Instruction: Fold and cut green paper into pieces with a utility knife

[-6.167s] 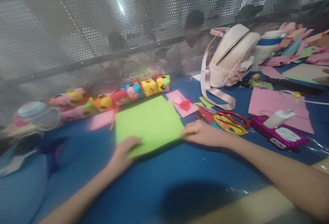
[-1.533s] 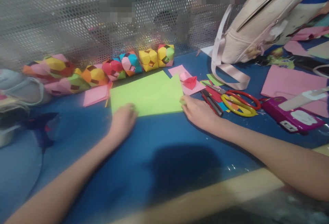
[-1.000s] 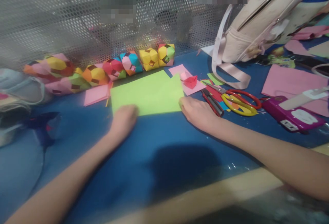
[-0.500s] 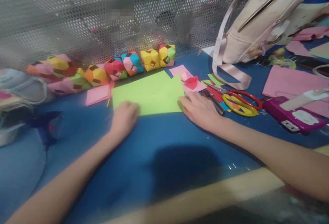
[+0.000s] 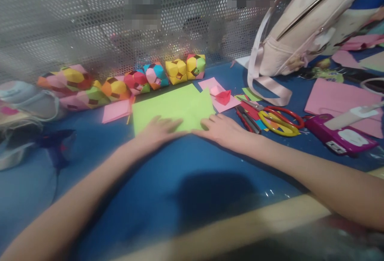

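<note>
A light green sheet of paper lies on the blue table, its near edge toward me. My left hand rests on the lower left of this sheet, fingers stretched out and thumb along the near edge. On the lower right corner lies my right hand, its fingers spread and its thumb pointing left toward the other thumb. Both hands press flat on the paper rather than grip it. Just right of the sheet are a pink paper and a small red folded piece.
Folded paper blocks line the back by a perforated metal panel. Scissors, a box cutter and a purple power strip lie at right, below a pale backpack. A glue gun is at left.
My left hand has slid right along the near edge and its fingers have spread. My right hand has shifted slightly left, so the two thumbs are now close together.
</note>
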Available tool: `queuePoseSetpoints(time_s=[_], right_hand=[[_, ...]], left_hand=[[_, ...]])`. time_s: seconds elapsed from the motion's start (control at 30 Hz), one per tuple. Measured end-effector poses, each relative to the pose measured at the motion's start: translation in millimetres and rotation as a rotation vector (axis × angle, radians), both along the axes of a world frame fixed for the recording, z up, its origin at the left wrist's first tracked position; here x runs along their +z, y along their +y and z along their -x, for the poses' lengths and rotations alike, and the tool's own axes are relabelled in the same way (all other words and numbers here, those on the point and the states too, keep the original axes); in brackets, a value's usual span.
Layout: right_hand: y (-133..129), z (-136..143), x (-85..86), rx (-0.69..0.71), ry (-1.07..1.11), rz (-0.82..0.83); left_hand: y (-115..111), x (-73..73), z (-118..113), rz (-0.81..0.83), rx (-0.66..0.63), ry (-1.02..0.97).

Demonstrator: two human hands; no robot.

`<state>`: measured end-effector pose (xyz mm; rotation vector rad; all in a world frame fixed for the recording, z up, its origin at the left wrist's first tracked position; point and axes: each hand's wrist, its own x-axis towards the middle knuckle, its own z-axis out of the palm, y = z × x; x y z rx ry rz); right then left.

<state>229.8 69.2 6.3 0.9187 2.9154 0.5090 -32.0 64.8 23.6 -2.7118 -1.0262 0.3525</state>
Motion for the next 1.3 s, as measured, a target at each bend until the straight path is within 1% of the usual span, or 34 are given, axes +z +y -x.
queuePoseSetpoints(time_s=[0.17, 0.27, 0.37, 0.47, 0.53, 0.6, 0.73, 0.9, 1.0, 1.07, 1.1, 1.13, 1.2, 1.27, 1.3], right_hand=[[-2.1, -2.5, 2.6, -0.001, 0.01, 0.008], [-6.3, -11.6, 5.3, -0.02, -0.001, 0.025], [-12.8, -24.9, 7.9, -0.072, -0.012, 0.015], [-19.0, -35.8, 9.1, -0.111, -0.005, -0.006], [-21.7, -39.2, 9.4, -0.119, -0.002, -0.006], [-23.1, -39.7, 9.7, -0.123, 0.001, 0.001], [-23.7, -37.4, 11.0, -0.131, 0.003, 0.01], [-23.8, -37.5, 11.4, -0.138, 0.011, 0.013], [-23.5, -37.2, 10.5, -0.137, 0.053, 0.016], [-23.8, -34.5, 9.1, -0.159, 0.109, 0.006], [-24.2, -32.2, 7.8, -0.167, 0.159, -0.007], [-24.8, -29.3, 6.0, -0.162, 0.226, -0.019], [-26.2, -22.6, 0.5, -0.098, 0.371, -0.005], [-27.5, -16.5, -6.9, 0.004, 0.459, 0.081], [-28.0, -14.3, -10.5, 0.041, 0.469, 0.141]], left_hand=[[-2.5, -4.7, 5.6, 0.004, 0.04, -0.014], [-9.7, -4.0, 10.0, 0.012, 0.054, -0.059], [-19.4, -1.8, 12.8, 0.045, 0.075, -0.114], [-27.0, 0.6, 14.9, 0.127, 0.16, -0.203], [-29.8, 2.8, 16.9, 0.157, 0.23, -0.228], [-31.5, 5.7, 19.3, 0.14, 0.287, -0.173], [-35.9, 11.4, 22.0, 0.087, 0.353, 0.041], [-44.6, 20.2, 18.5, 0.032, 0.392, 0.115], [-48.8, 27.1, 9.2, -0.073, 0.38, 0.081], [-51.9, 27.1, -1.6, -0.141, 0.323, -0.058], [-53.6, 24.6, -7.7, -0.147, 0.275, -0.157], [-55.3, 20.6, -13.8, -0.122, 0.221, -0.262], [-58.2, 9.4, -24.1, -0.009, 0.136, -0.415], [-59.8, -1.6, -29.8, 0.127, 0.098, -0.453], [-59.9, -5.5, -30.9, 0.181, 0.093, -0.445]])
